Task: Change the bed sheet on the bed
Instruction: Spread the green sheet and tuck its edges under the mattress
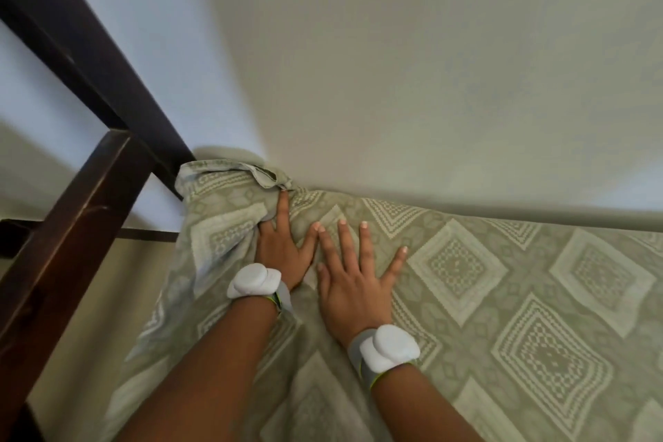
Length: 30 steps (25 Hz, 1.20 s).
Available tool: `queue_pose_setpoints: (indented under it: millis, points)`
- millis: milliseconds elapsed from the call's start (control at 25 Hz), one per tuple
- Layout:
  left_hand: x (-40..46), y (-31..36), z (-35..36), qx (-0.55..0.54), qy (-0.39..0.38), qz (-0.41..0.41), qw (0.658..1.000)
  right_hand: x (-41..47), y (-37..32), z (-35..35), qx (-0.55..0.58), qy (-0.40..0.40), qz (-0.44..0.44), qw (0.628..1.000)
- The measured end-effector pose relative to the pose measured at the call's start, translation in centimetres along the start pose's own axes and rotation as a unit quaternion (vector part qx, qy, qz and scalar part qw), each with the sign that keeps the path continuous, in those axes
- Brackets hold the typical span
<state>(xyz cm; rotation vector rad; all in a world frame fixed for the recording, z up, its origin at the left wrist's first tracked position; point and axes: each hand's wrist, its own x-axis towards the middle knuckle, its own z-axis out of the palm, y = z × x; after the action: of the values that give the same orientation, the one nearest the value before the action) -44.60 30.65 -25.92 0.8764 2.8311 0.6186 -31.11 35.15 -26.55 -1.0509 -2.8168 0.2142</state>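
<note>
Wall: a plain off-white wall (412,57) fills the upper and right part of the view, meeting the far edge of the bed.
Side wall: left of the corner the wall (150,32) looks cooler, bluish-white.
Frame: dark brown wooden beams (77,50) run diagonally down to the bed's far left corner; a second beam (61,226) joins them at an angle.
Light: soft, even, with a faint shadow along the wall's base.

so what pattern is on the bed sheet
Pale green bed sheet with cream diamond motifs, clearest in the head view.
</note>
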Motion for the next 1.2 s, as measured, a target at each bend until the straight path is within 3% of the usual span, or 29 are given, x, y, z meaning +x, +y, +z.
queue_pose_setpoints:
  millis: [80, 160, 240, 320, 520, 640, 680, 720, 800, 840, 880, 920, 1000, 1040, 1120, 1200]
  points:
    - [-2.4, -1.1, -3.2, -0.048, -0.055, 0.053, 0.996, 0.0, -0.3, 0.1, -0.008, -0.027, 0.001, 1.000]
    - [-7.1, -3.3, -5.5, -0.081, -0.040, 0.033, 0.995, 0.1, -0.3, -0.3, -0.011, -0.042, 0.008, 0.999]
    - [-10.3, -5.5, -7.0, 0.053, -0.023, -0.076, 0.995, 0.2, -0.6, -0.5, -0.019, -0.057, 0.005, 0.998]
    - [-9.7, -6.0, -6.0, 0.133, -0.082, -0.117, 0.981, 0.4, -0.1, -0.6, -0.022, -0.081, 0.004, 0.996]
    - [-6.9, -6.8, -5.0, 0.098, -0.149, -0.100, 0.979, 0.3, -0.5, -1.3, -0.047, -0.103, 0.012, 0.994]
    - [-6.5, -6.9, -7.2, 0.064, -0.251, -0.071, 0.963, 0.7, -1.7, -3.1, -0.087, -0.173, 0.037, 0.980]
    - [-7.0, -7.0, -8.5, 0.045, -0.234, -0.049, 0.970, 0.5, -2.6, -4.0, -0.071, -0.203, 0.051, 0.975]
    - [-8.2, -7.1, -10.1, 0.016, -0.167, -0.022, 0.986, -0.2, -4.0, -4.7, -0.035, -0.227, 0.055, 0.972]
    - [-12.0, -7.5, -12.7, -0.059, 0.044, 0.007, 0.997, -3.2, -6.9, -5.4, 0.032, -0.257, 0.023, 0.965]
    - [-13.8, -7.8, -13.3, -0.044, 0.108, -0.006, 0.993, -4.7, -7.9, -5.7, 0.052, -0.265, -0.008, 0.963]
    - [-15.1, -8.2, -13.6, -0.015, 0.123, -0.051, 0.991, -5.7, -9.0, -6.2, 0.084, -0.268, -0.029, 0.959]
    - [-15.8, -8.7, -13.6, 0.013, 0.086, -0.128, 0.988, -5.7, -10.0, -7.0, 0.138, -0.269, -0.019, 0.953]
    - [-15.8, -8.4, -13.7, -0.040, -0.001, -0.268, 0.963, -4.5, -11.7, -9.5, 0.296, -0.241, 0.054, 0.923]
    - [-15.5, -7.7, -13.8, -0.090, -0.015, -0.283, 0.955, -3.7, -12.4, -10.5, 0.354, -0.232, 0.086, 0.902]
    - [-16.1, -5.5, -14.0, -0.120, 0.021, -0.169, 0.978, -2.7, -13.3, -11.7, 0.430, -0.230, 0.120, 0.865]
    - [-17.5, -2.8, -14.5, -0.134, -0.038, 0.004, 0.990, -2.7, -13.2, -11.9, 0.455, -0.240, 0.148, 0.845]
